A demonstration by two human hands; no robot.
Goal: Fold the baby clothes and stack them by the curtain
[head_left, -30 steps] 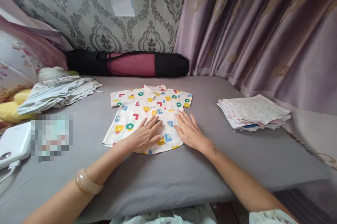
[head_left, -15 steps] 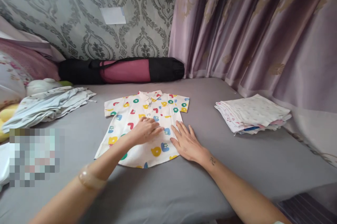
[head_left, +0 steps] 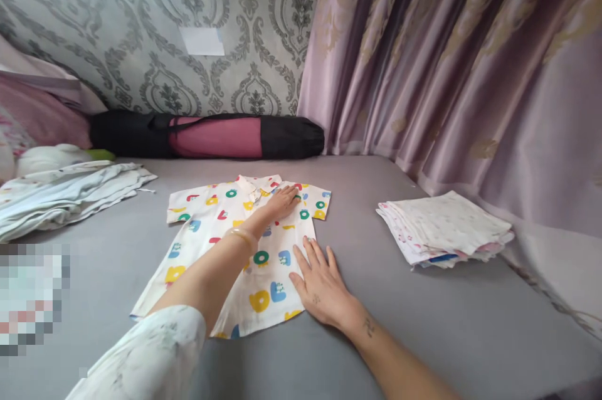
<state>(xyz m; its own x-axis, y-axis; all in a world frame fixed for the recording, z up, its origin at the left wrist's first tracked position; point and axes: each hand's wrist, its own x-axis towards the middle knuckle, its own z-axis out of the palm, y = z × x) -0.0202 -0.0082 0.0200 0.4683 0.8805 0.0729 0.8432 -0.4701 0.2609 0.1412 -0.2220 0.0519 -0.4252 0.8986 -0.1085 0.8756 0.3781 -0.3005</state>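
A small white short-sleeved shirt (head_left: 275,274) with colourful letter prints lies spread flat on a grey sheet, its collar towards the wall. My left hand (head_left: 283,200) rests on the upper chest beside the collar, fingers stretched towards the right sleeve, holding nothing. That forearm, with a bangle on it, covers part of the shirt's left half. My right hand (head_left: 320,281) lies flat with spread fingers at the shirt's right side edge, partly on the fabric and partly on the sheet.
A stack of folded cloths (head_left: 446,224) sits at the right. Loose pale clothes (head_left: 79,196) lie at the left. Along the patterned wall is a long black and pink bag (head_left: 216,138). Purple curtains (head_left: 404,61) hang at the back right. A blurred patch covers the lower left.
My left hand has moved up the shirt from its middle to beside the collar. My right hand stays at the side edge. The view has shifted slightly.
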